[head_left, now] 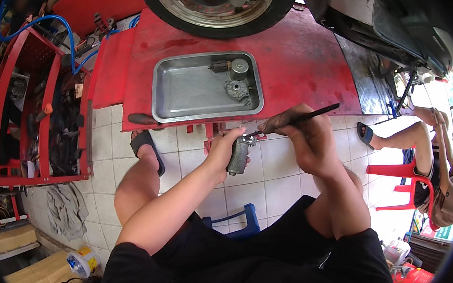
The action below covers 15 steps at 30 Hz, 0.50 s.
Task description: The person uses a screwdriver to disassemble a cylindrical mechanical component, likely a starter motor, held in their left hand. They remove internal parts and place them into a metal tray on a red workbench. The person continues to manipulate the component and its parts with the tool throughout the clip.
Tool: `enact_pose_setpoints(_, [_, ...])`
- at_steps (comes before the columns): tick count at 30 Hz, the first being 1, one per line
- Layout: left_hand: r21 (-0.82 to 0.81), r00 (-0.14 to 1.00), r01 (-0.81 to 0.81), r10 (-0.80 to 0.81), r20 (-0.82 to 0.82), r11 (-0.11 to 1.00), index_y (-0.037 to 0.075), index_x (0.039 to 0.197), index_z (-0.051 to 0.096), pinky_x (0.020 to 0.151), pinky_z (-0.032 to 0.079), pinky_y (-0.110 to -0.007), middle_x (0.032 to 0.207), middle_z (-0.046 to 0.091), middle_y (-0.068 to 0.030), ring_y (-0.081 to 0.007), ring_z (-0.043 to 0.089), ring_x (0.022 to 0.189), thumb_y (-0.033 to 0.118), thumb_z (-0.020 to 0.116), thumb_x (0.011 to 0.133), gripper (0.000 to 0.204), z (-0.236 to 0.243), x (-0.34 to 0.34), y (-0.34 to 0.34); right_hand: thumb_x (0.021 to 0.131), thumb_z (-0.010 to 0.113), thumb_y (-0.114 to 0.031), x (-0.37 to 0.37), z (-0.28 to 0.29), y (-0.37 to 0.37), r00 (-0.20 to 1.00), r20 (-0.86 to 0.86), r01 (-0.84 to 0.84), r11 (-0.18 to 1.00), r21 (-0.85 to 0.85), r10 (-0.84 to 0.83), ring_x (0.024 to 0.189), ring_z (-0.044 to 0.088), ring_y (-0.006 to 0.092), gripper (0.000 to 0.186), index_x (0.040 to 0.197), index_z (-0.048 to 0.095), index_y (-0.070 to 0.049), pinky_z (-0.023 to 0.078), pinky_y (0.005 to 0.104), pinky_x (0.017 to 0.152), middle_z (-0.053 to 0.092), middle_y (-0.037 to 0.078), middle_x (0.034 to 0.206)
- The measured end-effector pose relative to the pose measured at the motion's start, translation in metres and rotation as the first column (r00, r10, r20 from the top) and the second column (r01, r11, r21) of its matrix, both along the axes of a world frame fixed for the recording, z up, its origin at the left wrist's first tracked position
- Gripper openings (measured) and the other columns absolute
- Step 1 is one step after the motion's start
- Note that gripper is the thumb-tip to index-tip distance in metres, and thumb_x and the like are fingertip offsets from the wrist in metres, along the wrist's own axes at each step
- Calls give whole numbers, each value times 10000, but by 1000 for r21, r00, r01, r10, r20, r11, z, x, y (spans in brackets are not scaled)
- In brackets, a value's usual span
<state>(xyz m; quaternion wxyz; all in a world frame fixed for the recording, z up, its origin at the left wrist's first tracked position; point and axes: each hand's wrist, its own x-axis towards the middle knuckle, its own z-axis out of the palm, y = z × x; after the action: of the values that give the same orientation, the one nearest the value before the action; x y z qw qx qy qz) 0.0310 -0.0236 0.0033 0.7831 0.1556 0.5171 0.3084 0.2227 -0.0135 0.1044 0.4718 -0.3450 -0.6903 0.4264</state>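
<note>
The left hand point(225, 148) grips a grey motor point(238, 157) upright, low over the tiled floor point(278, 168), just near of the red lift point(299, 61). The right hand point(303, 133) is closed around a thin black tool point(299, 117) — its tip meets the motor's top. Farther off, a steel tray point(187, 91) sits on the lift, holding small metal parts point(237, 80) in its far right corner — a wheel point(214, 1) stands beyond it.

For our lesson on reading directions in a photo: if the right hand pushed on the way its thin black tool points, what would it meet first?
The right hand aims the thin black tool down-left, and its tip is already at the top of the grey metal part in the left hand. That part would likely come first, though depth is hard to judge.
</note>
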Motion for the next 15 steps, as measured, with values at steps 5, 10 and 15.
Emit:
enact_pose_setpoints(5, [8,999,3,-4,48,1000,73,1002,602,591,553,-355,752,633,-88,-231,649,629,470,607,902,410,1,-4,-3,788,679,130,-9,-1,-6,992,62,100,986,133,-109,766,738,206,140,875,712,25,570,277,681,738,97,854])
enact_pose_setpoints(10, [44,999,-13,12,33,999,74,1014,595,589,549,-355,758,630,-89,-230,645,627,473,613,899,416,3,-4,-2,774,697,127,-13,-1,-7,986,63,137,969,206,-153,738,737,211,130,847,724,23,567,270,654,738,90,846])
enact_pose_setpoints(15, [26,999,-30,29,26,999,67,1005,592,590,548,-357,756,627,-88,-230,645,628,470,608,900,417,6,-4,-2,811,674,116,-12,-4,-10,985,57,150,968,200,-164,773,736,222,132,910,704,36,569,287,683,732,120,860])
